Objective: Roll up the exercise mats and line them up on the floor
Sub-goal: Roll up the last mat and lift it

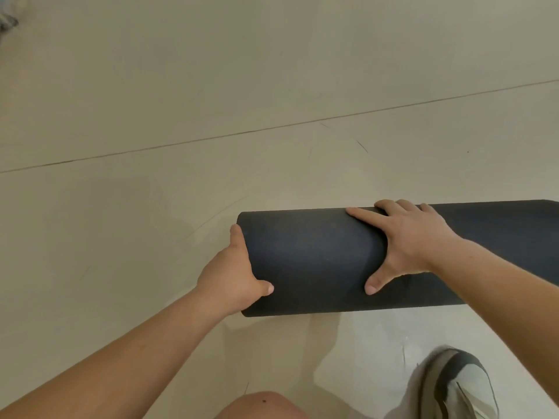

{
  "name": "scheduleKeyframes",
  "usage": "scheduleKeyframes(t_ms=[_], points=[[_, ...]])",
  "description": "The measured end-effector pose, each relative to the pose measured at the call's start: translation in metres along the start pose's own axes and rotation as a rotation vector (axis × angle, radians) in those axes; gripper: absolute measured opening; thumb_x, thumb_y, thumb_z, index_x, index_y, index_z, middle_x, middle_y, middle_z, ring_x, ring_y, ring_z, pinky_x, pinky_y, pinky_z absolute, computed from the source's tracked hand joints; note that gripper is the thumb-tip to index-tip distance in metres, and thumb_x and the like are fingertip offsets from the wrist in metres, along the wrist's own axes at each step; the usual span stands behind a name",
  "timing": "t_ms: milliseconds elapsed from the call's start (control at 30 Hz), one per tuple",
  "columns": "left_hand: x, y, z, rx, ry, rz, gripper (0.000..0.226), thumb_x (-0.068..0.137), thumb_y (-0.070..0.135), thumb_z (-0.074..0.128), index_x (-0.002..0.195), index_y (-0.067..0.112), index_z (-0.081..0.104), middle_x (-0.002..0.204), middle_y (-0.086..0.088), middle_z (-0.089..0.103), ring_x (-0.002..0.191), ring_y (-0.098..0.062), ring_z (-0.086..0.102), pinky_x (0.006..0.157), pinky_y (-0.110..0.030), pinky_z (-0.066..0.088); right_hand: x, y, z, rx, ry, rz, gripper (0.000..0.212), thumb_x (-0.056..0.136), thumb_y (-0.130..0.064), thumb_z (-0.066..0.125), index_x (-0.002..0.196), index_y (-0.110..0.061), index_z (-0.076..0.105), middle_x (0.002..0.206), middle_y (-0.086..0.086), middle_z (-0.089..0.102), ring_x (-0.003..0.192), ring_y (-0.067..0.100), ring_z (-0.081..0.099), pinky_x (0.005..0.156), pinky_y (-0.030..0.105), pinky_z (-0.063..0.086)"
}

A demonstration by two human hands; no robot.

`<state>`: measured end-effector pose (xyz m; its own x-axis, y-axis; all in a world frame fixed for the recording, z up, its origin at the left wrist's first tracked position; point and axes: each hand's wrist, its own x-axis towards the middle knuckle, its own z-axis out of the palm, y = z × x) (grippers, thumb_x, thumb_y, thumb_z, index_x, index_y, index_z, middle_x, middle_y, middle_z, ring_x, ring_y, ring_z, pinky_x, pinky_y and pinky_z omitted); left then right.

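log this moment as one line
mat: rolled | left hand: holds its end | right hand: grips over the top

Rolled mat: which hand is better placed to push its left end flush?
Probably left: the left hand cups the rolled mat at that end, while the right hand grips over its top, farther along.
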<state>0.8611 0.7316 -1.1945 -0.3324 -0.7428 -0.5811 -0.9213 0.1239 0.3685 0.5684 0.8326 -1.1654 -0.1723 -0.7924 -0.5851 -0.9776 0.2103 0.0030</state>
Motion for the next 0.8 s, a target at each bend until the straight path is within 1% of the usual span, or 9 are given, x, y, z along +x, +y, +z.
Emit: scheduleKeyframes(t_ms=[67, 167, 300, 367, 467, 567, 700, 733, 800], points=[[-0.003, -0.005, 0.006, -0.026, 0.016, 0.013, 0.131, 0.072, 0.037, 0.091, 0.16, 0.036, -0.007, 0.117, 0.01, 0.063, 0.101, -0.022, 0.067, 0.088, -0.045, 0.06, -0.007, -0.002, 0.007, -0.006, 0.03, 0.004, 0.145, 0.032, -0.104, 0.06, 0.147, -0.064, -0.017, 0.161, -0.001, 0.026, 0.147, 0.03, 0.027, 0.12, 0.058, 0.026], [-0.007, -0.016, 0.014, 0.005, 0.024, 0.068, 0.136, 0.079, 0.04, 0.087, 0.158, 0.04, -0.023, 0.118, 0.01, 0.062, 0.1, -0.021, 0.067, 0.086, -0.042, 0.06, -0.017, -0.003, 0.012, -0.008, 0.01, 0.02, 0.145, 0.04, -0.099, 0.067, 0.148, -0.062, -0.023, 0.167, 0.002, 0.015, 0.152, 0.033, 0.017, 0.122, 0.061, 0.019], [0.001, -0.024, 0.021, -0.01, 0.041, 0.115, 0.132, 0.083, 0.036, 0.086, 0.159, 0.038, -0.022, 0.124, 0.006, 0.064, 0.106, -0.023, 0.067, 0.09, -0.041, 0.059, -0.029, -0.006, 0.008, 0.005, -0.091, 0.052, 0.146, 0.05, -0.086, 0.08, 0.152, -0.06, -0.02, 0.172, -0.002, 0.001, 0.158, 0.033, 0.002, 0.124, 0.064, 0.014], [0.007, -0.028, 0.023, -0.026, 0.033, 0.142, 0.132, 0.083, 0.037, 0.086, 0.161, 0.036, -0.021, 0.128, 0.006, 0.063, 0.11, -0.024, 0.066, 0.092, -0.041, 0.058, -0.028, -0.015, 0.001, 0.046, -0.09, 0.106, 0.142, 0.048, -0.086, 0.081, 0.155, -0.06, -0.009, 0.169, 0.001, 0.013, 0.155, 0.034, 0.015, 0.12, 0.064, 0.026], [0.003, -0.039, 0.032, -0.033, 0.061, 0.203, 0.131, 0.085, 0.039, 0.084, 0.161, 0.033, -0.022, 0.127, 0.005, 0.06, 0.111, -0.023, 0.063, 0.091, -0.037, 0.055, -0.018, -0.033, -0.004, 0.009, -0.083, 0.171, 0.147, 0.038, -0.088, 0.082, 0.154, -0.059, -0.003, 0.149, 0.001, 0.031, 0.136, 0.032, 0.037, 0.104, 0.053, 0.048], [-0.008, -0.054, 0.055, -0.039, 0.106, 0.241, 0.13, 0.087, 0.042, 0.082, 0.16, 0.033, -0.025, 0.134, 0.006, 0.057, 0.119, -0.021, 0.059, 0.094, -0.034, 0.052, -0.012, -0.042, -0.004, -0.065, -0.131, 0.182, 0.154, 0.03, -0.088, 0.083, 0.154, -0.058, -0.004, 0.139, 0.0, 0.03, 0.13, 0.03, 0.034, 0.105, 0.052, 0.045], [-0.022, -0.078, 0.091, -0.097, 0.182, 0.293, 0.131, 0.087, 0.043, 0.082, 0.157, 0.038, -0.029, 0.142, 0.004, 0.053, 0.125, -0.021, 0.056, 0.098, -0.035, 0.052, -0.011, -0.047, 0.003, -0.028, -0.136, 0.139, 0.145, 0.026, -0.092, 0.079, 0.149, -0.052, 0.015, 0.146, -0.003, 0.029, 0.14, 0.03, 0.026, 0.117, 0.055, 0.03], [-0.029, -0.083, 0.1, -0.107, 0.196, 0.303, 0.132, 0.087, 0.043, 0.082, 0.157, 0.038, -0.03, 0.144, 0.003, 0.052, 0.126, -0.021, 0.056, 0.099, -0.035, 0.052, -0.014, -0.051, 0.011, -0.008, -0.131, 0.111, 0.144, 0.024, -0.091, 0.079, 0.147, -0.047, 0.018, 0.15, -0.005, 0.029, 0.142, 0.029, 0.027, 0.119, 0.054, 0.028], [-0.045, -0.092, 0.119, -0.124, 0.231, 0.305, 0.134, 0.087, 0.046, 0.081, 0.156, 0.038, -0.033, 0.146, 0.001, 0.05, 0.126, -0.02, 0.056, 0.1, -0.034, 0.052, -0.023, -0.057, 0.027, 0.052, -0.128, 0.097, 0.137, 0.028, -0.091, 0.081, 0.139, -0.038, 0.023, 0.145, -0.008, 0.041, 0.13, 0.026, 0.046, 0.111, 0.049, 0.038]])
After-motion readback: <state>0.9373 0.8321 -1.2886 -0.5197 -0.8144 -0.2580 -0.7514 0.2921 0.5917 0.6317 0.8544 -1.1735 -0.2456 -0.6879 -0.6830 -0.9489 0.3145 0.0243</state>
